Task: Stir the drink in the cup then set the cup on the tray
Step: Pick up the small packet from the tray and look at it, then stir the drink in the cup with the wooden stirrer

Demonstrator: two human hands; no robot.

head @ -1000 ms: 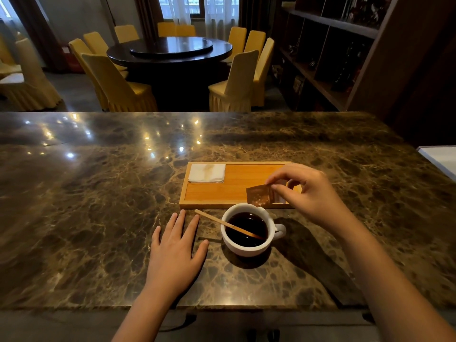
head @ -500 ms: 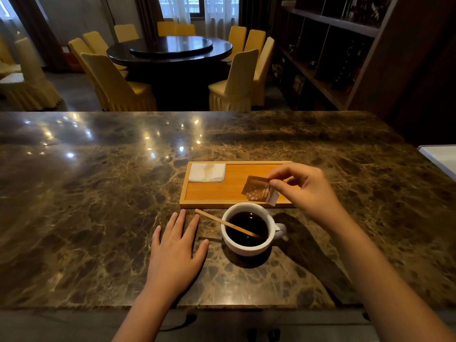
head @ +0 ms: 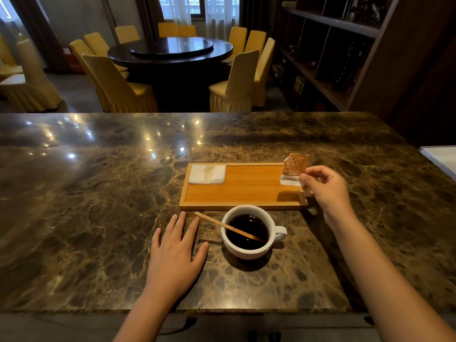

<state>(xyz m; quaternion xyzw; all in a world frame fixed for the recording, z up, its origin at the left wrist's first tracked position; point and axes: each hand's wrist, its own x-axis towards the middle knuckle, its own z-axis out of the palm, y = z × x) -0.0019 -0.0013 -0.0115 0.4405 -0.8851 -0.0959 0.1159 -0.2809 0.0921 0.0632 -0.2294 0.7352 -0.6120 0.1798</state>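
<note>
A dark brown marble counter [head: 98,218] ran across the room, with a round dining table [head: 170,49] and yellow-covered chairs [head: 118,87] beyond it. On the counter lay a wooden tray [head: 246,191], taken here as the landmark. In its far left corner sat a folded white napkin [head: 207,174]. Just in front of the tray's near edge, not on it, stood the white cup [head: 249,233], full of dark drink, handle pointing right. A wooden stir stick [head: 227,227] leaned in the cup, its dry end jutting over the rim to the left. The left hand [head: 176,255] rested flat on the counter beside the cup, fingers spread, touching neither. Over the tray's right end, the right hand [head: 325,188] pinched a torn brown sachet [head: 294,167] upright between thumb and fingertips.
</note>
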